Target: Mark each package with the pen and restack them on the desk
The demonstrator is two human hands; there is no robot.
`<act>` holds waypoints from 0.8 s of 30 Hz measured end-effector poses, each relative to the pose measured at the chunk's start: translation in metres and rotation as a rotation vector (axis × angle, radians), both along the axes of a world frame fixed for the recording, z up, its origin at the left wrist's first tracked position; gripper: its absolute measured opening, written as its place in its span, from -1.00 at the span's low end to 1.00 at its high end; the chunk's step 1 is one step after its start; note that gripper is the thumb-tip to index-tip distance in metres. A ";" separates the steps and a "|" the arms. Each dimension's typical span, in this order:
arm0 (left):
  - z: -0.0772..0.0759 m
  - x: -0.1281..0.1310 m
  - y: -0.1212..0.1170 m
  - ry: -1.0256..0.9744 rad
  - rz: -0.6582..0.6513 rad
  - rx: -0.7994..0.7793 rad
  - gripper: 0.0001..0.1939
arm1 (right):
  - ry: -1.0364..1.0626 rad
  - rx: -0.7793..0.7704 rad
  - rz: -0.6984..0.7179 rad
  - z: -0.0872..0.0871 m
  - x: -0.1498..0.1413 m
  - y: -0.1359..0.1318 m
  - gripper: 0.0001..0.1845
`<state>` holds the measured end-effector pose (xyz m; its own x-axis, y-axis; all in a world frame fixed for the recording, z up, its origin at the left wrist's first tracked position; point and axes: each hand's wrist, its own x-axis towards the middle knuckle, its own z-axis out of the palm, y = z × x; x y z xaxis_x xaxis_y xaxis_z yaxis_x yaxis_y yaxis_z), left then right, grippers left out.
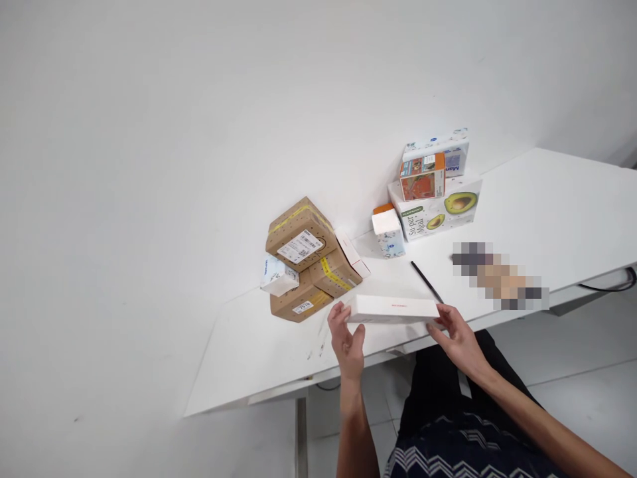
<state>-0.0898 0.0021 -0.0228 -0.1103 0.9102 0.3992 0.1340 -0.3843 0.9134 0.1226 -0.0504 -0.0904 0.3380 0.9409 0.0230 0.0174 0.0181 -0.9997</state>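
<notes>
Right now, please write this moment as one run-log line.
left hand: on left end of white box; right hand: on right end; box: over table; nearby: thin black rod, brown cartons, Super Meal box

A white bench (557, 206) stands along a pale wall (199, 106). At left, a brown carton with a shipping label (302, 236) sits atop two more brown cartons (336, 273), with a small blue-and-white box (279, 275) and a slim white box (352, 253) beside them. Farther right, an avocado-printed box (438, 214) carries an orange-sided box (423, 180) and a pale blue box (438, 143); a small pale carton (390, 236) stands just beside. Nearer lie a thin black stick (426, 281) and a pixelated object (497, 275).
</notes>
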 end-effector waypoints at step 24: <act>0.017 0.019 -0.015 0.090 -0.173 -0.118 -0.25 | -0.966 -0.390 0.142 0.030 0.042 0.096 -0.73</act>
